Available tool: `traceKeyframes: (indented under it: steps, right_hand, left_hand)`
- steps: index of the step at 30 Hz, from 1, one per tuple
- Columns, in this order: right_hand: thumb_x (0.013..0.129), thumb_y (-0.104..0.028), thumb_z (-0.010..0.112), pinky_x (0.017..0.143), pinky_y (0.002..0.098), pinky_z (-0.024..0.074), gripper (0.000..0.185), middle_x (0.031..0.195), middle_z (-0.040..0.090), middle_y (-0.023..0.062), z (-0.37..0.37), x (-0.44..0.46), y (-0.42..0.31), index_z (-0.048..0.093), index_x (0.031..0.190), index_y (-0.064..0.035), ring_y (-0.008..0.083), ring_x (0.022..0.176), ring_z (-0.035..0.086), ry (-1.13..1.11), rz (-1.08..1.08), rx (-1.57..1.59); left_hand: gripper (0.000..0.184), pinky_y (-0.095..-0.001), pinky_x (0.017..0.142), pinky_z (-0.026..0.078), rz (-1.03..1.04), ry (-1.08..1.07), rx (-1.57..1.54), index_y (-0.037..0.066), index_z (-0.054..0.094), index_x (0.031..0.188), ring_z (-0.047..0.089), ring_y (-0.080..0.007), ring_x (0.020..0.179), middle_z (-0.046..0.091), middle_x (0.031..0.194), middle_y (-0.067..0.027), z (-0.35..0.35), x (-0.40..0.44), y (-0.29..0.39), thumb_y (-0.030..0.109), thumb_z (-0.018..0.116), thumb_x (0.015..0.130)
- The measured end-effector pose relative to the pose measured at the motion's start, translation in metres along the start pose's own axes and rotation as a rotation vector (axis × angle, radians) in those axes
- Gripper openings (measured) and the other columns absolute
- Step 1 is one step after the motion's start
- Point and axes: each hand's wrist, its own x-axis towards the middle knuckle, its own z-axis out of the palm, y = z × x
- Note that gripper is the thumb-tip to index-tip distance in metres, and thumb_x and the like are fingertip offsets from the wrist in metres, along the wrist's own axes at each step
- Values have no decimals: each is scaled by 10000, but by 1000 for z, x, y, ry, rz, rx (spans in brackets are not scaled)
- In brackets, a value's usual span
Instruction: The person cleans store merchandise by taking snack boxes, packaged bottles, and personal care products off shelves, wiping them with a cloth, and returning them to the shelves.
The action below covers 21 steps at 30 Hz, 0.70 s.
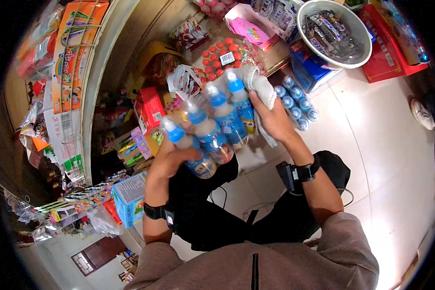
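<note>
Row of 4 plastic bottles with blue labels, blue collars and pale domed caps [210, 133] was held up above the lap, between the 2 hands. Caps were motion-blurred.

Left hand [168, 158]: grip was curled around the lower-left end bottle, thumb laid across its label; the other fingers were mostly hidden.

Right hand [275, 118]: grip was bent onto a crumpled off-white cloth [264, 89], bunched against the upper-right end bottle. How tightly it was pinched, and whether any bottle weight was carried there, could not be told.

Key relation: the row was slanted from lower left to upper right, left hand at 1 end, right hand and cloth at the other. Each bottle's long axis was set across that row, cap tipped up-left, base down-right. The end bottle by the cloth was nearer the right hand; the opposite end bottle was in the left grip. Any film joining the 4 could not be made out.

Around: blue-and-white cylindrical containers [297, 102] were grouped on the pale tiled floor [391, 150] past the right hand; a clear pack of red-orange round pieces [212, 63] was seen beyond the bottles; a red cardboard box [150, 108] was seen beyond the left hand.
</note>
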Motion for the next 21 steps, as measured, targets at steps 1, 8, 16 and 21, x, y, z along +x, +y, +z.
traceKeyframes:
  steps: [1, 8, 16, 21]
  right_hand:
    - [1003, -348, 519, 977, 337, 423, 440, 1212, 629, 125, 4, 2, 0, 538, 1326, -50, 237, 1091, 581, 44, -75, -58]
    - [1018, -261, 513, 941, 338, 445, 386, 1176, 608, 69, 60, -4, -3, 510, 1310, -7, 165, 1066, 558, 283, -55, 367]
    - [937, -66, 579, 1117, 361, 300, 596, 1468, 408, 166, 81, -37, 4, 319, 1471, -18, 253, 1379, 351, 206, -148, 401]
    - [871, -63, 562, 1144, 441, 226, 668, 1539, 300, 191, 73, -57, -20, 309, 1489, -51, 314, 1444, 251, 109, -476, -37]
  left_hand:
    - [701, -351, 959, 451, -1, 4, -2, -1, 484, 1300, 561, -230, 1112, 580, 1219, -90, 4, 0, -3, -123, 701, 644]
    - [538, -345, 802, 526, 426, 42, 625, -23, 578, 1209, 694, -263, 869, 687, 938, -181, 64, -11, 5, 80, 741, 707]
    - [530, -346, 856, 509, 476, 102, 585, -14, 558, 1205, 659, -239, 958, 670, 1036, -148, 61, 3, 7, 104, 759, 730]
    - [576, -339, 940, 475, 598, 8, 461, -11, 475, 1288, 588, -210, 1095, 597, 1212, -107, 51, 28, 12, 118, 767, 809]
